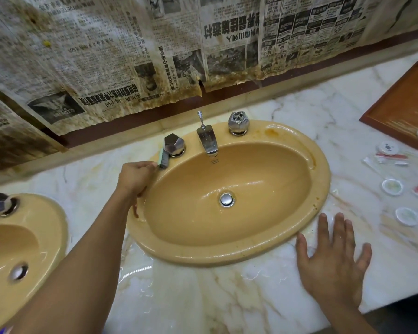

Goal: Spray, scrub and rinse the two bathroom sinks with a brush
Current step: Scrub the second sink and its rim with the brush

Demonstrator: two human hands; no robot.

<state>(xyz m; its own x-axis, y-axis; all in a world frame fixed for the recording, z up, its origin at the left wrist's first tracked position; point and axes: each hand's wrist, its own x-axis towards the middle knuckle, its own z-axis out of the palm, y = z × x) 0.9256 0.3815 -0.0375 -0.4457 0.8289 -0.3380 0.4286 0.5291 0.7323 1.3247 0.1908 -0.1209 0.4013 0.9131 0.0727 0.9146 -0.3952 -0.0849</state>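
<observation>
The brush (163, 160), held tight in the left hand (134, 175), sits on the far left rim of the wet right sink (227, 254) by a tap knob (174, 145), so I think scrubbing is partway and rinsing is left, while the right hand (333, 261) rests flat, fingers spread, on the marble table (203, 297) below old newspaper (106, 56).

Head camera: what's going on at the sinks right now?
A person is scrubbing the yellow sink. The left hand grips a small brush, bristles down on the rim right beside the left tap handle. The right hand rests flat, fingers spread, on the marble counter just off the sink's front right edge. The basin looks wet; no water shows at the faucet. A second sink sits partly in view at left.
</observation>
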